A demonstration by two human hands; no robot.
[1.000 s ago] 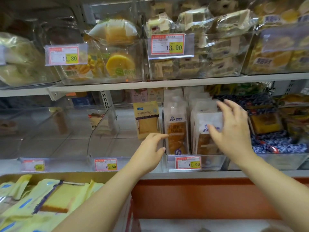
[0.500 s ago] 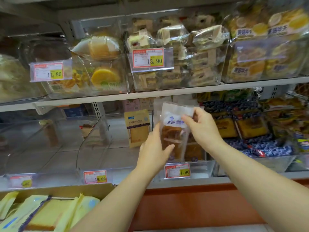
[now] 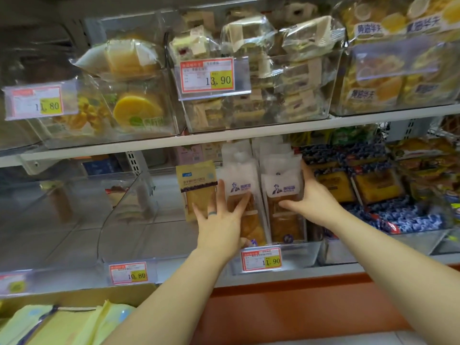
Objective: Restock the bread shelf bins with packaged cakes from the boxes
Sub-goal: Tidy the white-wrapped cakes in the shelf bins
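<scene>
Tidying rows: my left hand (image 3: 221, 225) presses flat on one packet (image 3: 239, 185), and my right hand (image 3: 315, 202) grips the next stack (image 3: 282, 188). Next, probably the box (image 3: 74, 297) under my left arm.

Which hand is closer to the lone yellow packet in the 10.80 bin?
Left. The left hand lies flat on the left white packet, fingertips beside the yellow packet; the right hand grips the right white packet stack, farther right.

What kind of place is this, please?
Most likely a grocery shop's bakery aisle: printed price tags are clipped to clear bins of packaged cakes on white shelves, and an open cardboard box of yellow-wrapped cakes sits below.
</scene>
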